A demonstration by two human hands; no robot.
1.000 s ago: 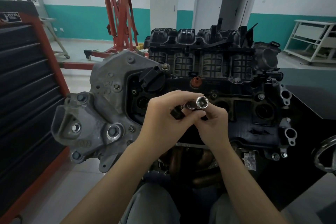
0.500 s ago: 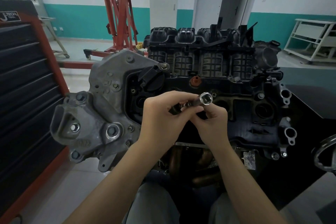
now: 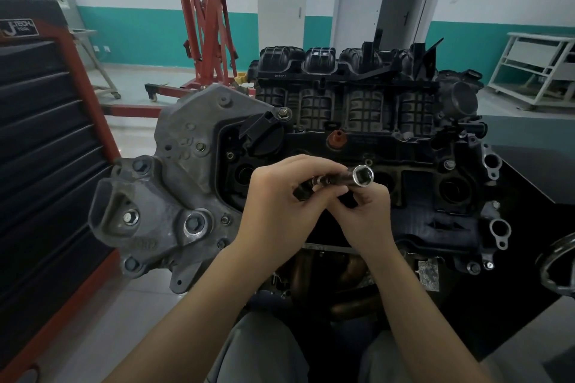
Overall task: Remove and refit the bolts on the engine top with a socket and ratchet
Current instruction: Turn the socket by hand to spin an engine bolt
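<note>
Both hands meet over the engine top (image 3: 420, 165): my left hand (image 3: 277, 202) grips the ratchet (image 3: 306, 191), my right hand (image 3: 368, 214) pinches the socket (image 3: 361, 176) (open end up).

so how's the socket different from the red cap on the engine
The socket is shiny silver metal; the red cap is dull orange-red. The socket is held in the air by both hands, left hand and right hand, lying almost level; the cap sits fixed on the engine top, upright. The socket's open end faces the camera; the cap's top looks closed. Both are small and round.
</note>
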